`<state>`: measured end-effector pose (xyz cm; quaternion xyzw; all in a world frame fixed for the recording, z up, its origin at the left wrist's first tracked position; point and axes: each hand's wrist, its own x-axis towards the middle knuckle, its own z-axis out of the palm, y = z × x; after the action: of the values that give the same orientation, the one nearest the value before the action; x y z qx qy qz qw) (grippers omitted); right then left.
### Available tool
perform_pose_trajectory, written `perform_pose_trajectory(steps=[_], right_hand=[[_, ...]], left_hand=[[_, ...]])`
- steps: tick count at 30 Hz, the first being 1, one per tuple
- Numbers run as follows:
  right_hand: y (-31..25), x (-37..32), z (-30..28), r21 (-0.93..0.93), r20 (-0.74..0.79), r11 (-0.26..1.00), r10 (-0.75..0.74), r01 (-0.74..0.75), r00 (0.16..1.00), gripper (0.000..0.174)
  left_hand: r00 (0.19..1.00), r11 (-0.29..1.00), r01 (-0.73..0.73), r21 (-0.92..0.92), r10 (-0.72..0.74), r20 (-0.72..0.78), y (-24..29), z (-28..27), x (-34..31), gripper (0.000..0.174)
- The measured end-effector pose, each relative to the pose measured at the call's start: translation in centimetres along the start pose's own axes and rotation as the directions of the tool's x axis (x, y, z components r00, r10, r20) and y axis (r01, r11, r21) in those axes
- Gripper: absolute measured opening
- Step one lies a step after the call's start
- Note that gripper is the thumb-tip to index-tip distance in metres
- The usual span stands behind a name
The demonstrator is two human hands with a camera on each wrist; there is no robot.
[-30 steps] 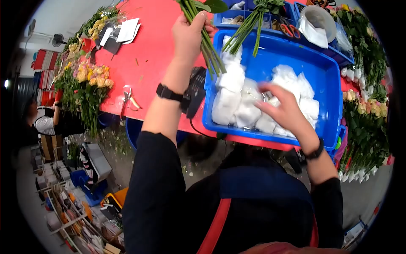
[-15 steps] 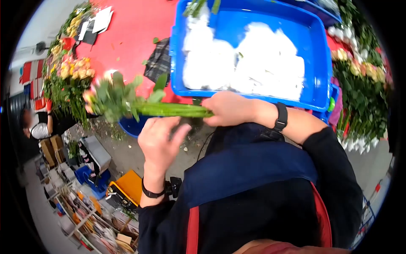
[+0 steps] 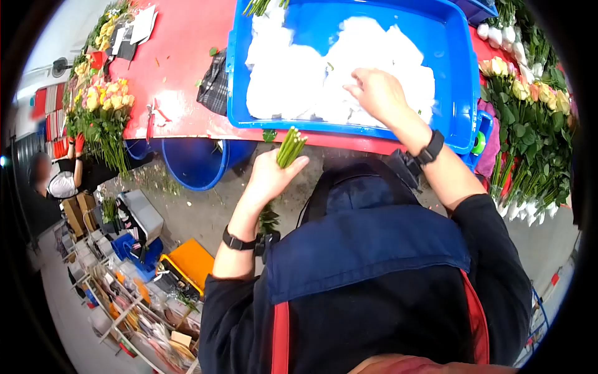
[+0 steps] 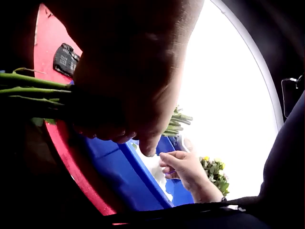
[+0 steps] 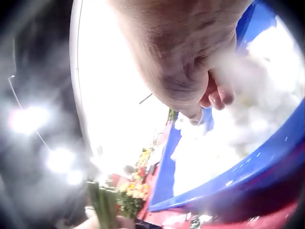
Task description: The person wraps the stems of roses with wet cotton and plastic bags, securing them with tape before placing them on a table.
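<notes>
My left hand [image 3: 271, 177] grips a bunch of roses by the stems [image 3: 291, 148], below the blue tray's near edge. The cut ends point up; leaves show under the hand, and the flower heads are hidden. Over the blue tray [image 3: 461, 93], my right hand [image 3: 381, 95] reaches down to the white, wet-looking wads [image 3: 286, 81], its fingers loosely bent. In the right wrist view the fingertips [image 5: 217, 100] hang close over the wads, partly blurred. The left wrist view shows the right hand [image 4: 186, 169] beyond the left one.
More stems [image 3: 265, 6] lie at the tray's far left corner. A checked cloth [image 3: 213, 84] and pruning shears [image 3: 151, 118] are on the red table [image 3: 180, 62]. Rose bunches stand left [image 3: 103, 103] and right [image 3: 529, 106]. A blue bucket [image 3: 194, 165] sits below the table edge. Another person [image 3: 62, 177] works far left.
The bunch went from above the tray's left side to before me, swung from lying sideways to cut ends up. My right hand left the stem ends and moved over the wads.
</notes>
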<state>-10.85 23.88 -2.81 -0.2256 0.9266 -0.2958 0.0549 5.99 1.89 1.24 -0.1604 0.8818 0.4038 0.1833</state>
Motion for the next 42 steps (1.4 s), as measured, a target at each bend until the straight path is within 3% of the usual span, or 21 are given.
perform_pose_trajectory(steps=[1, 3, 4, 7, 8, 10, 13, 14, 16, 18, 19, 20, 21, 23, 24, 27, 29, 31, 35, 38, 42], right_hand=[[0.4, 0.2, 0.6, -0.034, -0.010, 0.999, -0.041, 0.040, 0.999, 0.022], [0.6, 0.5, 1.3, -0.110, -0.028, 0.986, -0.129, 0.126, 0.991, 0.016], [0.5, 0.7, 1.0, -0.023, 0.055, 0.994, -0.109, 0.110, 0.993, 0.012], [2.2, 0.2, 1.6, 0.068, -0.024, 0.990, -0.121, 0.123, 0.992, 0.014], [2.4, 0.0, 1.1, 0.256, 0.053, 0.966, 0.004, -0.017, 0.999, 0.013], [1.8, -0.3, -1.0, 0.553, 0.268, 0.769, 0.200, -0.321, 0.942, 0.014], [0.0, -0.4, -2.3, 0.720, 0.103, 0.662, 0.194, -0.208, 0.976, 0.014], [-1.8, -0.5, -3.1, 0.712, 0.011, 0.690, 0.175, -0.131, 0.984, 0.012], [-3.7, -1.0, -2.7, 0.590, -0.146, 0.786, -0.122, 0.186, 0.982, 0.014], [-5.1, -0.8, -1.8, 0.425, -0.192, 0.768, -0.441, 0.479, 0.877, 0.019], [-6.2, -1.0, -1.6, 0.376, -0.147, 0.747, -0.536, 0.548, 0.831, 0.021], [-6.4, -1.2, -1.3, 0.391, -0.175, 0.737, -0.528, 0.551, 0.831, 0.021], [-6.5, -1.1, -0.9, 0.408, -0.202, 0.723, -0.524, 0.557, 0.828, 0.021], [-6.2, -0.3, -0.6, 0.585, -0.163, 0.755, -0.247, 0.296, 0.955, 0.020], [-5.8, 0.1, -0.4, 0.662, -0.118, 0.734, -0.097, 0.152, 0.988, 0.019], [-2.9, 3.8, 1.5, 0.437, 0.056, 0.899, -0.063, 0.032, 0.996, 0.021], [-3.2, 5.5, 3.1, 0.126, 0.243, 0.992, -0.038, 0.008, 0.969, 0.027], [-4.5, 6.7, 4.5, -0.188, 0.395, 0.982, 0.053, 0.024, 0.917, 0.029], [-3.5, 7.4, 8.0, 0.103, 0.400, 0.995, -0.025, -0.018, 0.916, 0.032], [-2.7, 6.9, 7.5, 0.479, 0.313, 0.858, 0.031, -0.186, 0.949, 0.029], [-2.4, 7.5, 5.9, 0.633, 0.196, 0.720, 0.204, -0.283, 0.959, 0.019]], left_hand=[[0.998, 0.994, -0.060, -0.092, 0.058, -0.024, 0.0, 0.6, 0.3, 0.039], [0.994, 0.993, 0.104, -0.061, -0.101, 0.052, 1.2, 1.0, 1.3, 0.035], [0.970, 0.965, 0.229, -0.127, -0.215, 0.110, 1.5, 1.2, 1.8, 0.033], [0.962, 0.932, 0.265, -0.245, -0.238, 0.135, 1.7, 1.4, 2.8, 0.033], [0.964, 0.930, 0.256, -0.263, -0.225, 0.140, 1.8, 1.3, 3.1, 0.032], [0.969, 0.944, 0.236, -0.230, -0.211, 0.130, 2.5, 1.2, 3.6, 0.030], [0.977, 0.957, 0.195, -0.214, -0.169, 0.133, 2.9, 1.3, 4.1, 0.026], [0.984, 0.968, 0.155, -0.197, -0.133, 0.120, 2.7, 1.4, 4.3, 0.026], [0.988, 0.978, 0.124, -0.166, -0.106, 0.113, 2.8, 1.6, 4.7, 0.028], [0.995, 0.979, 0.082, -0.188, -0.069, 0.072, 2.8, 1.8, 4.9, 0.027], [0.997, 0.978, 0.059, -0.198, -0.050, 0.050, 2.7, 2.0, 5.1, 0.027], [0.984, 0.968, -0.165, -0.191, 0.150, -0.092, 2.3, 2.3, 5.4, 0.026], [0.991, 0.984, -0.107, -0.143, 0.094, -0.092, 1.9, 2.3, 5.5, 0.026], [0.995, 0.998, 0.027, -0.050, -0.032, -0.097, 1.3, 1.9, 4.9, 0.025], [0.989, 0.988, 0.119, -0.097, -0.127, -0.081, 1.9, 1.0, 4.4, 0.026], [0.964, 0.980, 0.037, -0.196, -0.087, -0.253, -1.2, 0.4, 4.0, 0.027], [0.955, 0.968, -0.048, -0.247, -0.028, -0.295, -1.8, -0.7, 3.3, 0.021], [0.968, 0.961, 0.089, -0.263, -0.146, -0.206, -2.3, -2.0, 3.0, 0.020], [0.968, 0.937, 0.145, -0.318, -0.201, -0.151, -3.1, -3.3, 3.1, 0.022], [0.966, 0.909, 0.190, -0.372, -0.240, -0.093, -3.1, -4.2, 3.4, 0.028], [0.972, 0.924, 0.201, -0.326, -0.229, -0.050, -3.4, -4.3, 4.6, 0.030]])
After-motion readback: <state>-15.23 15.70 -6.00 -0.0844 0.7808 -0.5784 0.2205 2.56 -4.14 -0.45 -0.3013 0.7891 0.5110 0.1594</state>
